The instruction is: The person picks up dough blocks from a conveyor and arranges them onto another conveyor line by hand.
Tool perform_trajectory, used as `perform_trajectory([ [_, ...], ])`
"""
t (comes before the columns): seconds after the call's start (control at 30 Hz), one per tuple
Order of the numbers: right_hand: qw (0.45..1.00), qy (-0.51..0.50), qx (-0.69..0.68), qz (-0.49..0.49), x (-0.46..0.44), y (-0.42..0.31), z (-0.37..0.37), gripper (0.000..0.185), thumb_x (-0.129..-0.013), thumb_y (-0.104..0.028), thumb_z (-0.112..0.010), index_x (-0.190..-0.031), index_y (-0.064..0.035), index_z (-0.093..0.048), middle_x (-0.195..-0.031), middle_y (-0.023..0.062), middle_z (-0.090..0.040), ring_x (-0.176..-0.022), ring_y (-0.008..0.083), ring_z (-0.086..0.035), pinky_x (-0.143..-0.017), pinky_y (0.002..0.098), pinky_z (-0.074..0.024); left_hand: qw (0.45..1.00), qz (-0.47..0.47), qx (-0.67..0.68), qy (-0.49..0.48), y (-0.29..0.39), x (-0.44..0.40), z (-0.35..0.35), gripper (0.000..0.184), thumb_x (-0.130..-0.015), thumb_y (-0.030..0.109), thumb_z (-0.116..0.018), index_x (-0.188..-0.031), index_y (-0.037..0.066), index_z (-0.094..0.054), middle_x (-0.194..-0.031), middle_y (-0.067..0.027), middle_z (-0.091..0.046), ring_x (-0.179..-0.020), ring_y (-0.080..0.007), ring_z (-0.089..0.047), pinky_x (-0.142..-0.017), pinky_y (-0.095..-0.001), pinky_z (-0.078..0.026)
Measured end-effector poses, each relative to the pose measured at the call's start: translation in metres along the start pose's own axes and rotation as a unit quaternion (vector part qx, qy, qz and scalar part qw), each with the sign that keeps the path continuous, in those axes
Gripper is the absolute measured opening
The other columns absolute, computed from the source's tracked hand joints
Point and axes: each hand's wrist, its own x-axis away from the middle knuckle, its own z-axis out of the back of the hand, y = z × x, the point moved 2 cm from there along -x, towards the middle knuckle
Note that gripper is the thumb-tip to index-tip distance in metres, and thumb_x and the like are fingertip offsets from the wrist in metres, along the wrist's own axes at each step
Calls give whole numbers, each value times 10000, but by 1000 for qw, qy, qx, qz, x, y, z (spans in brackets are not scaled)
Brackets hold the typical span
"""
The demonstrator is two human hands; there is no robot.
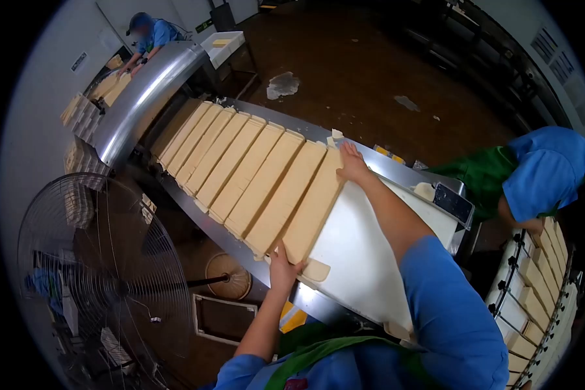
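Left hand [283, 270] and right hand [353, 164] gripping opposite ends of the nearest pale slab [315, 205], slab lying on a white conveyor belt [361, 244] beside a row of similar slabs [240, 162], flat scrap [316, 270] by the left hand, curved metal hood [153, 94] beyond the row.

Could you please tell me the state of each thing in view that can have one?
Left hand: open, against the nearest slab's near end.
Right hand: open, at its far end.
Nearest slab: lying flat, between the hands.
White belt: partly covered by slabs; moving or not, cannot tell.
Metal hood: arched over the row's far side.
Fan: upright; running or not, cannot tell.
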Motion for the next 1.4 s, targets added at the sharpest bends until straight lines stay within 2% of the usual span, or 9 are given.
perform_trajectory([
  [0.27, 978, 88, -163, -91, 65, 59, 5, 527, -709, -278, -691, -1152, -29, -550, -1096, 155, -583, -1032, 300, -548, -895, 358, -439, 990, 8, -81, -112, 10, -4, 5, 894, -660, 189, -756, -1403, 104, -266, -1162, -320, -408, -919, -443, -563, -766, -444, -500],
  [0.5, 717, 198, -594, -306, 333, 173, 10, 188, -791, -125, -685, -951, -31, -655, -876, 26, -651, -785, 112, -579, -739, 238, -468, 937, -200, -140, -248, 45, -11, 3, 885, -651, 231, -769, -1392, 148, -292, -1074, -271, -453, -885, -444, -568, -760, -446, -504],
  [0.57, 865, 204, -266, -373, 385, 172, 23, 229, -760, -49, -658, -984, -6, -633, -914, 66, -635, -827, 163, -585, -783, 274, -468, 909, -234, -181, -293, 52, -21, -2, 898, -649, 245, -757, -1403, 167, -275, -1190, -318, -399, -923, -445, -574, -782, -446, -507],
  [0.6, 879, 374, -48, -292, 393, 166, 23, 388, -716, -13, -648, -1097, -17, -578, -975, 130, -611, -921, 224, -586, -823, 334, -469, 915, -218, -184, -286, 57, -20, -6, 967, -633, 264, -777, -1418, 150, -224, -1221, -352, -372, -962, -453, -568, -805, -452, -502],
  [0.63, 813, 467, -278, -209, 390, 169, 17, 489, -701, -37, -665, -1167, -31, -516, -1065, 167, -573, -988, 276, -574, -860, 383, -461, 914, -180, -184, -314, 57, -21, -17, 1037, -631, 296, -791, -1432, 127, -153, -1272, -395, -304, -999, -460, -557, -814, -456, -497],
  [0.7, 841, 158, -369, -363, 386, 130, 7, 828, -602, -263, -801, -1308, -91, -406, -1238, 184, -483, -1168, 326, -458, -975, 394, -386, 923, -189, -178, -282, 62, -16, -36, 1077, -603, 319, -821, -1415, 99, -149, -1195, -341, -466, -1000, -431, -572, -820, -445, -495],
  [0.77, 969, 62, -142, -193, 379, 85, 12, 1119, -514, -321, -839, -1427, -146, -217, -1324, 288, -370, -1251, 436, -329, -990, 446, -363, 930, -201, -147, -271, 66, -12, -40, 1048, -550, 294, -849, -1374, 121, -226, -1132, -304, -526, -1012, -416, -568, -831, -440, -491],
  [1.0, 931, 176, -112, -301, 435, 97, 51, 929, -512, -324, -814, -1329, -198, -390, -1092, 197, -446, -937, 356, -576, -778, 405, -504, 924, -247, -230, -180, 131, 34, -46, 964, -526, 231, -844, -1316, 130, -303, -1117, -293, -432, -891, -451, -572, -789, -456, -495],
  [1.4, 850, 394, -137, -323, 673, 235, 176, 943, -477, -295, -846, -1318, -244, -423, -1148, 165, -455, -1015, 371, -541, -862, 412, -468, 894, -406, -87, -170, 354, 201, -123, 848, -620, 223, -785, -1332, 199, -325, -1145, -240, -431, -963, -434, -551, -808, -464, -483],
])
